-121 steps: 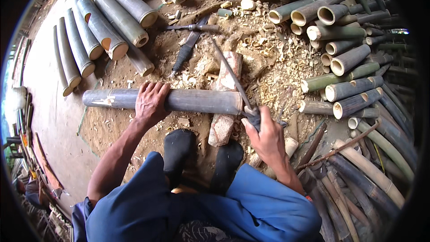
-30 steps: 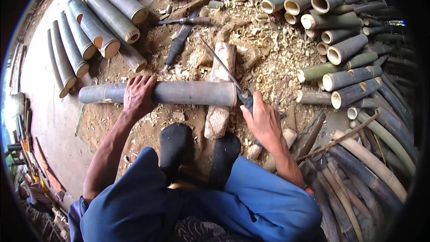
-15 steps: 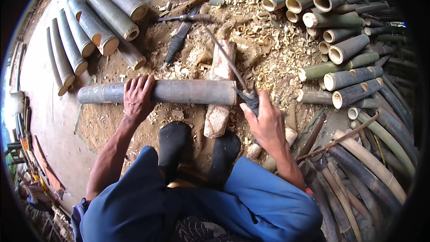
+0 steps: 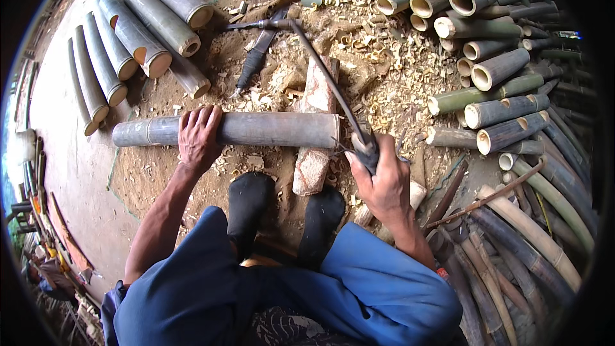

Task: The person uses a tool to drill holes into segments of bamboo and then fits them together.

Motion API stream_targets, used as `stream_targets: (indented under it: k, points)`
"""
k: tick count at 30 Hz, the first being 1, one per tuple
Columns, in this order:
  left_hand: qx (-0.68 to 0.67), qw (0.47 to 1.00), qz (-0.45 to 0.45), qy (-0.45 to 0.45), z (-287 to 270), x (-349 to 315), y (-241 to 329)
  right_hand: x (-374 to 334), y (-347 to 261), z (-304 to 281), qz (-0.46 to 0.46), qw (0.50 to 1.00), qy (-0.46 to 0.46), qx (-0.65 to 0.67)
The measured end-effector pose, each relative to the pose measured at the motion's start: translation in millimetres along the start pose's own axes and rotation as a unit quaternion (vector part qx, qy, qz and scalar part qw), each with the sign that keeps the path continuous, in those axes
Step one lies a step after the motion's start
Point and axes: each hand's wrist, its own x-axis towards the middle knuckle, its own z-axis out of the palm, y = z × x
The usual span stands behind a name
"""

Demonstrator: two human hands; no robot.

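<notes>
In front of me, 1 bamboo tube (image 4: pixel 275 129) lies across 1 wooden block (image 4: pixel 312 170), seemingly for support, the left hand (image 4: pixel 200 138) curling its fingers over it, apparently to steady it, while the right hand (image 4: pixel 387 179) grips 1 long thin blade (image 4: pixel 323 72) by its handle (image 4: pixel 365 152).

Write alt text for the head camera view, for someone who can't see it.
Someone's left hand holds a bamboo tube lying across a wooden block; near the tube's right end, the right hand grips a narrow-bladed tool. Pale shavings and cut bamboo lengths lie around.
</notes>
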Motion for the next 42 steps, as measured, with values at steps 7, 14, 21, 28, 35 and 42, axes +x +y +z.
stream_targets:
  k: [7, 14, 21, 28, 35, 42]
  points:
    - [-0.012, 1.0, 0.007, -0.023, 2, 14, 8, -12, 77, 30, 0.176, 0.964, -0.16, -0.123]
    - [-0.017, 0.981, 0.007, -0.192, -45, 44, 12, -6, 18, 3, 0.112, 0.99, -0.082, -0.014]
    - [-0.086, 0.983, 0.004, -0.159, -22, 38, 10, -24, 73, 37, 0.178, 0.973, -0.121, -0.083]
    - [-0.068, 0.986, -0.016, -0.153, -25, 29, 3, -6, 13, 11, 0.12, 0.99, -0.071, -0.015]
    - [-0.077, 0.988, -0.006, -0.132, -22, 40, 13, -19, 83, 38, 0.124, 0.968, -0.118, -0.186]
    - [-0.058, 0.996, -0.011, -0.062, -23, 13, 11, -4, 1, 6, 0.039, 0.998, -0.035, 0.027]
